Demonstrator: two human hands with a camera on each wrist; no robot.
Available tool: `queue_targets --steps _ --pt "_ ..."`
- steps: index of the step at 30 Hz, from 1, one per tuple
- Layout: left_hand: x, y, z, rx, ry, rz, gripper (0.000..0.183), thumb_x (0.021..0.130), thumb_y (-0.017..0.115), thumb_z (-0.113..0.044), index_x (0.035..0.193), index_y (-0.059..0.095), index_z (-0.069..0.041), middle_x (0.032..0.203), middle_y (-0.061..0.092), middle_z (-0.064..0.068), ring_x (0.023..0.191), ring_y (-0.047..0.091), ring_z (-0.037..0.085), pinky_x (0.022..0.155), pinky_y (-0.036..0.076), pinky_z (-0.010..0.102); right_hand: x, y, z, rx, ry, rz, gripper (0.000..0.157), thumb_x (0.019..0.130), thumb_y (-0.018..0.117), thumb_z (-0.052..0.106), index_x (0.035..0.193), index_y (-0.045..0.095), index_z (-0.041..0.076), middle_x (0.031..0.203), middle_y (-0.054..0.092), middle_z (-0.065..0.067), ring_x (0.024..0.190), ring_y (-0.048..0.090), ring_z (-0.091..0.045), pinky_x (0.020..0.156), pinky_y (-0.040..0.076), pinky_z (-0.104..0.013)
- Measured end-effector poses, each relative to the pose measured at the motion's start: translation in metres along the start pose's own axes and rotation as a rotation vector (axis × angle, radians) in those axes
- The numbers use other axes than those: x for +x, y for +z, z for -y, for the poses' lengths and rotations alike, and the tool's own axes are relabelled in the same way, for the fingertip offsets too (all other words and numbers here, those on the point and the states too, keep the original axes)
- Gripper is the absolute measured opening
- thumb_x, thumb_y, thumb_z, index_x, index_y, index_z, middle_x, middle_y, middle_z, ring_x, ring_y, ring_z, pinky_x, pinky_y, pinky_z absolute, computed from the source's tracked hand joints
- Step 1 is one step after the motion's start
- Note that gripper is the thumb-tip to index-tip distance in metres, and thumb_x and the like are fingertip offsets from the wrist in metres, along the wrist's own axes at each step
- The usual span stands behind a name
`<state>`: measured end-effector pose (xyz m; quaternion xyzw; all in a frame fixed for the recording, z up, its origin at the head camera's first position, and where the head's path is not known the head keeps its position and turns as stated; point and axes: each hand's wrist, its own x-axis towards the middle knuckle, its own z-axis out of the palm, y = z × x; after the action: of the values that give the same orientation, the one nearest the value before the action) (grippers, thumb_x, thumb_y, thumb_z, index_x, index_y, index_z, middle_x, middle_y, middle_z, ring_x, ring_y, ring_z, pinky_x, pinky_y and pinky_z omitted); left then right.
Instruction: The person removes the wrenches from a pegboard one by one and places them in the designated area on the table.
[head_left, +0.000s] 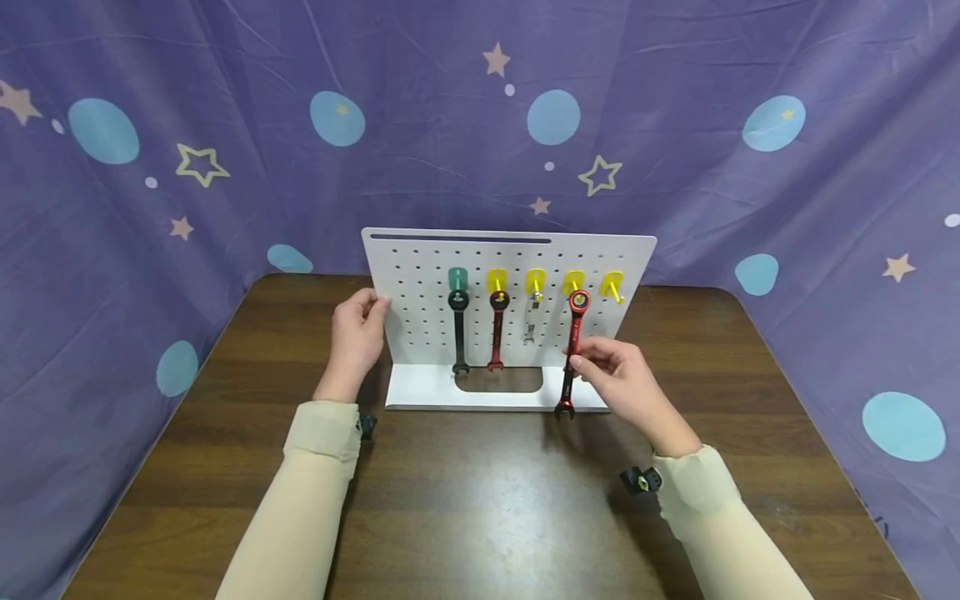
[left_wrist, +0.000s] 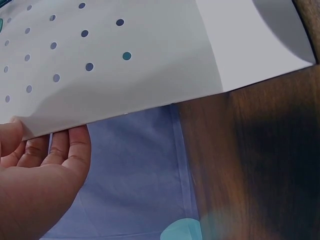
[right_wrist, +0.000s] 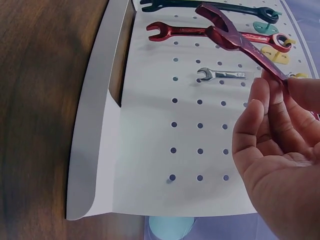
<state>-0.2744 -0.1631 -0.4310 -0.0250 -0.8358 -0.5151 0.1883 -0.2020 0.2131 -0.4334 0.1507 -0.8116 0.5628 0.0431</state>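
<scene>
A white pegboard (head_left: 420, 254) stands on the table. My left hand (head_left: 356, 333) pinches its left edge, thumb on the front and fingers behind, as the left wrist view shows. My right hand (head_left: 622, 379) holds a red ratchet wrench (head_left: 573, 340) between thumb and fingers, upright with its open end down. The wrench's ring end overlaps a yellow hook (head_left: 574, 278) in the head view. To its left hang a black wrench (head_left: 460, 337), another red wrench (head_left: 497, 337) and a small silver wrench (right_wrist: 222, 75).
The black wrench hangs from a green hook (head_left: 457, 277). A further yellow hook (head_left: 612, 286) sits at the board's right end. The board's white foot (head_left: 420, 387) has a cut-out and rests on the brown wooden table (head_left: 480, 500). A purple patterned cloth (head_left: 450, 133) hangs behind.
</scene>
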Motion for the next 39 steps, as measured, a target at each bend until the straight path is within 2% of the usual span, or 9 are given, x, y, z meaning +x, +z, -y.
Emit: queue_targets --steps 7,12,21,30,35,39 --pt "0.000 -0.001 -0.001 -0.002 -0.005 0.004 0.023 0.107 0.055 -0.014 0.109 0.068 0.005 0.094 0.069 0.019 0.074 0.050 0.024 0.061 0.040 0.031 -0.001 0.000 0.003 -0.047 0.016 -0.002 0.016 0.098 0.064 -0.003 0.111 0.070 -0.009 0.094 0.072 -0.018 0.078 0.067 -0.018 0.071 0.056 -0.034" --pt "0.001 0.000 -0.002 -0.005 0.002 0.001 0.023 0.107 0.056 -0.014 0.107 0.068 0.006 0.094 0.068 0.020 0.074 0.050 0.024 0.061 0.040 0.030 -0.003 -0.002 0.004 -0.028 0.022 0.004 0.015 0.097 0.064 -0.005 0.111 0.069 -0.010 0.094 0.071 -0.019 0.078 0.067 -0.017 0.073 0.057 -0.039" --pt "0.000 -0.001 -0.002 -0.004 -0.005 0.010 0.023 0.107 0.056 -0.014 0.108 0.068 0.005 0.092 0.067 0.019 0.074 0.049 0.024 0.060 0.039 0.031 -0.015 -0.011 0.004 0.004 -0.023 -0.011 0.014 0.097 0.068 0.002 0.110 0.072 -0.004 0.095 0.071 -0.015 0.079 0.068 -0.019 0.072 0.055 -0.027" --pt "0.000 0.000 -0.002 -0.007 -0.005 0.010 0.024 0.107 0.055 -0.016 0.107 0.068 0.004 0.082 0.060 0.019 0.067 0.044 0.022 0.056 0.036 0.029 -0.025 -0.021 -0.006 -0.017 -0.010 0.009 0.013 0.097 0.069 0.001 0.107 0.071 -0.006 0.093 0.072 -0.014 0.078 0.069 -0.021 0.069 0.056 -0.029" --pt "0.000 0.000 -0.002 -0.010 -0.013 0.017 0.024 0.107 0.055 -0.015 0.108 0.068 0.004 0.085 0.063 0.019 0.069 0.045 0.022 0.057 0.037 0.029 -0.029 -0.026 -0.011 -0.052 0.002 0.029 0.010 0.097 0.068 0.003 0.105 0.072 -0.003 0.090 0.072 -0.011 0.076 0.067 -0.022 0.065 0.053 -0.030" --pt "-0.001 -0.001 -0.002 -0.009 -0.014 0.012 0.024 0.107 0.055 -0.016 0.107 0.068 0.005 0.088 0.065 0.019 0.070 0.046 0.023 0.058 0.038 0.030 -0.032 -0.030 -0.015 -0.055 0.017 0.054 0.009 0.098 0.067 0.003 0.105 0.072 -0.001 0.091 0.072 -0.011 0.077 0.067 -0.023 0.067 0.055 -0.030"
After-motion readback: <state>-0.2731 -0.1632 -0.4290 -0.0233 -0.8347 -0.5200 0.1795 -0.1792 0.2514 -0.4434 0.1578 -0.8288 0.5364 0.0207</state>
